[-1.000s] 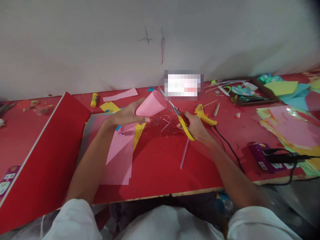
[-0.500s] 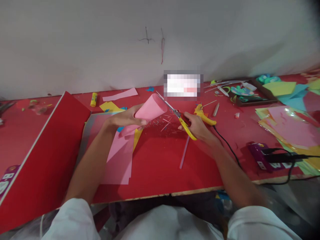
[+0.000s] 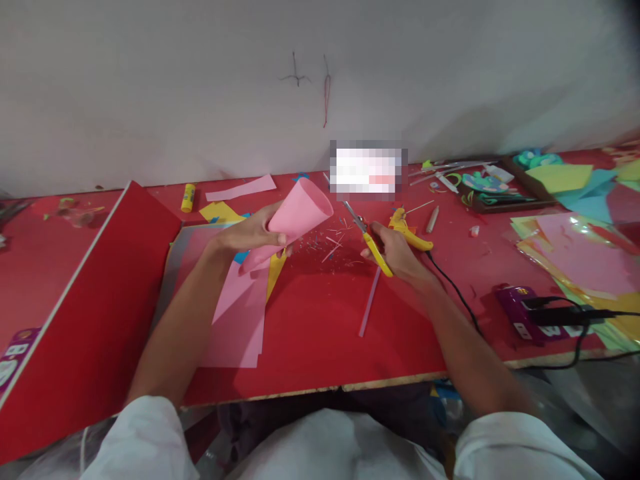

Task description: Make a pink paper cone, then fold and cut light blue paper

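Holding a rolled pink paper cone (image 3: 299, 215) in the left hand (image 3: 253, 233), fingers wrapped around its narrow end, wide mouth tilting up and away above the red table (image 3: 320, 327). Right hand (image 3: 395, 250) is gripping yellow-handled scissors (image 3: 367, 237), blades pointing at the cone's rim but sitting just clear of it, over scattered paper slivers (image 3: 330, 245). Open tabletop is lying toward the near edge; flat pink sheets (image 3: 240, 313) are crowding the left, a glue gun (image 3: 410, 230) and its cord (image 3: 457, 293) the right.
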A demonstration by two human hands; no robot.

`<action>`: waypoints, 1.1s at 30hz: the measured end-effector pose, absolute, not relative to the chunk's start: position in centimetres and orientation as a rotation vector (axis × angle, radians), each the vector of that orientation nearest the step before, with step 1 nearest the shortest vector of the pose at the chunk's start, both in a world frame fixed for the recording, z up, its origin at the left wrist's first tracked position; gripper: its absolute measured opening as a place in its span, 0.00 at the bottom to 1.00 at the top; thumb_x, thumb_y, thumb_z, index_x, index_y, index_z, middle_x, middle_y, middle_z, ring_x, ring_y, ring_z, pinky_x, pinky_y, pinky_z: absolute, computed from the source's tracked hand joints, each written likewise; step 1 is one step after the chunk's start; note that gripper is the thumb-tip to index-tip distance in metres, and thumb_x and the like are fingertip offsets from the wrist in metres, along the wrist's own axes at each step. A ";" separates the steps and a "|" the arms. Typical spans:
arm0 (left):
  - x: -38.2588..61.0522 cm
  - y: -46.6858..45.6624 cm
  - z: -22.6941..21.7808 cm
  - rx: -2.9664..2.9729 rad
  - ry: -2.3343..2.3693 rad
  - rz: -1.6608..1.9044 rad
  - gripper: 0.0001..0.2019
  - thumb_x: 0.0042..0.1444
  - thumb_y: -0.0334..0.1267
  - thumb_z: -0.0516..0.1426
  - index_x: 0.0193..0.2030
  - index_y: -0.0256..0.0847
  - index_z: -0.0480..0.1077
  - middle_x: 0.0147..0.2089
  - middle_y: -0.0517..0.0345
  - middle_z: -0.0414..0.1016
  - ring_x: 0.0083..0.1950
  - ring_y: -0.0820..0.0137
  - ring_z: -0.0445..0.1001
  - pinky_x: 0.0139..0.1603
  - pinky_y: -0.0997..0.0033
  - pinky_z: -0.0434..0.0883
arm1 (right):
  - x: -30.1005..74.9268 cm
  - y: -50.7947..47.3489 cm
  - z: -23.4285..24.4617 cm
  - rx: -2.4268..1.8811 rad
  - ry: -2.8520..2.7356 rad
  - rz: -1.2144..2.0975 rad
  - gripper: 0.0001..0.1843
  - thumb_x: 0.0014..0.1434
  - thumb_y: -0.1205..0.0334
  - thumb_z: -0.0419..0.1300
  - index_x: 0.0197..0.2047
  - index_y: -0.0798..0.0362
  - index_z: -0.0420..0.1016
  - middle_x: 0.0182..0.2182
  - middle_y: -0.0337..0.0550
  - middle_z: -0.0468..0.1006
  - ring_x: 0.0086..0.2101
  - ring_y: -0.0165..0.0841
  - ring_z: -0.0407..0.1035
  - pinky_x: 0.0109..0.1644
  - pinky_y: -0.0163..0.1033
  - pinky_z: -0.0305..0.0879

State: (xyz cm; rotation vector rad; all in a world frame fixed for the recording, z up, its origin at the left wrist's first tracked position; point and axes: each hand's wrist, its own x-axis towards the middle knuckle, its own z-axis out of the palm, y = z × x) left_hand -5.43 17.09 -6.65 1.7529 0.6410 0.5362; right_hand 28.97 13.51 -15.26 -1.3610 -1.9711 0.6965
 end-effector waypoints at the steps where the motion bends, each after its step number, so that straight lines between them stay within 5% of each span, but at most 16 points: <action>1: -5.5 17.2 -6.8 1.779 0.681 0.562 0.42 0.47 0.66 0.72 0.60 0.36 0.73 0.36 0.51 0.80 0.34 0.65 0.79 0.34 0.72 0.74 | 28.9 13.5 -15.2 -1.364 -2.003 0.701 0.27 0.58 0.32 0.64 0.38 0.46 0.62 0.24 0.33 0.63 0.24 0.32 0.59 0.28 0.40 0.54; 6: -5.8 17.7 -7.2 1.851 0.769 0.621 0.43 0.42 0.66 0.74 0.57 0.36 0.77 0.41 0.48 0.81 0.40 0.63 0.79 0.35 0.72 0.74 | 28.7 13.5 -14.9 -1.412 -2.027 0.574 0.27 0.57 0.31 0.63 0.38 0.45 0.61 0.28 0.38 0.70 0.29 0.37 0.65 0.33 0.43 0.57; 19: -5.7 17.3 -7.7 1.743 0.600 0.325 0.38 0.46 0.66 0.72 0.52 0.34 0.78 0.33 0.48 0.82 0.27 0.68 0.77 0.25 0.75 0.72 | 28.2 13.1 -14.1 -1.361 -2.089 0.555 0.26 0.56 0.34 0.63 0.34 0.48 0.61 0.29 0.39 0.71 0.30 0.35 0.62 0.35 0.40 0.52; 27: -5.5 17.1 -7.2 1.644 0.513 0.223 0.38 0.48 0.67 0.71 0.53 0.36 0.75 0.28 0.50 0.80 0.21 0.69 0.75 0.21 0.76 0.70 | 28.1 12.9 -14.0 -1.392 -2.018 0.576 0.34 0.52 0.26 0.64 0.27 0.47 0.57 0.20 0.32 0.59 0.24 0.29 0.51 0.31 0.39 0.49; 33: -5.7 16.8 -7.2 1.627 0.529 0.274 0.41 0.46 0.71 0.69 0.53 0.37 0.74 0.30 0.51 0.80 0.25 0.67 0.76 0.23 0.73 0.69 | 28.4 12.9 -14.5 -1.420 -1.897 0.583 0.35 0.53 0.21 0.62 0.28 0.47 0.64 0.19 0.33 0.58 0.22 0.30 0.53 0.28 0.40 0.51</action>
